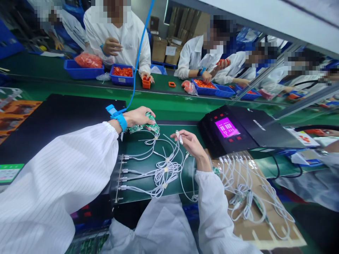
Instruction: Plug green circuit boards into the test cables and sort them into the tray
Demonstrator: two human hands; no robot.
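Note:
My left hand (141,116), with a blue strap (122,120) round its wrist, is closed on green circuit boards (153,126) above the far side of the green work surface. To its right, my right hand (190,141) pinches a white cable plug (179,137) between thumb and fingers. Several bundled white cables (165,170) lie coiled below and between my hands. Their other ends run left into a metal connector strip (120,176). Another plug (186,155) sits just under my right hand, beside a small board that is partly hidden.
A black tester (227,130) with a lit magenta screen stands on the right; more white cables (246,190) hang over cardboard before it. A large black box (66,123) is on the left. Across the bench, co-workers handle orange parts in blue bins (122,79). A blue cord (137,60) rises from my strap.

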